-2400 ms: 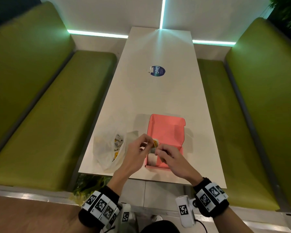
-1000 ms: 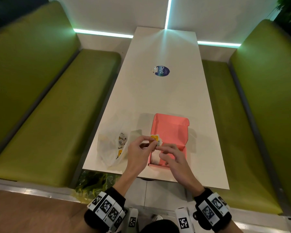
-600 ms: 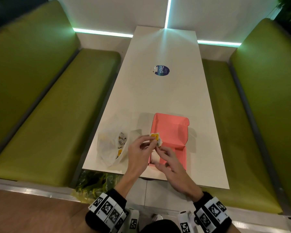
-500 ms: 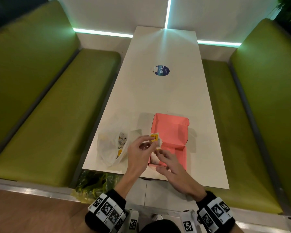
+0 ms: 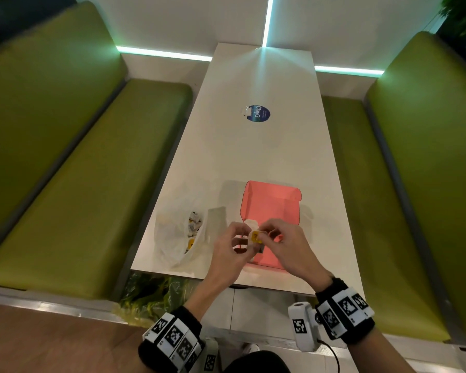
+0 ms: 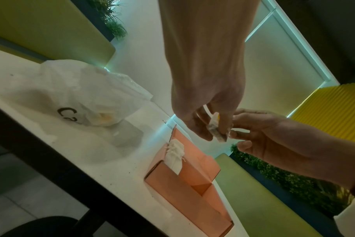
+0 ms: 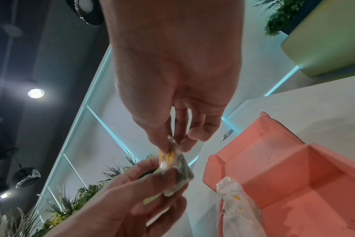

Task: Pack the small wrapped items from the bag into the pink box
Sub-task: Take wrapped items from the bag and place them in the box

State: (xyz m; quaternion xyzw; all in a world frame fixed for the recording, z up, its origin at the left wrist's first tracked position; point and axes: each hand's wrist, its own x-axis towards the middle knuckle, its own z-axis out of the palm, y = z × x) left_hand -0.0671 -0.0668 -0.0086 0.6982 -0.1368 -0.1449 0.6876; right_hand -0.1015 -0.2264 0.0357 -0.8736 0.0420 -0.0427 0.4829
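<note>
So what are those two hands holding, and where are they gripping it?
A small wrapped item: the right hand pinches its top edge, and the left hand pinches its lower part.

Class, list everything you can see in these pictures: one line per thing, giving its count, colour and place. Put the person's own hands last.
table: one, white, between the benches.
benches: two, green, one on each side of the table.
sticker: one, dark blue, round, on the table's far half.
box: one, pink, lid open, near the table's near edge.
pouch: one, white, standing in the box's left corner.
bag: one, translucent white, left of the box, more wrapped items inside.
packet: one, clear wrap with a yellow label, held above the box.
plants: green, behind the benches; count unclear.
left hand: one, pinches the packet.
right hand: one, pinches the packet's other end.
</note>
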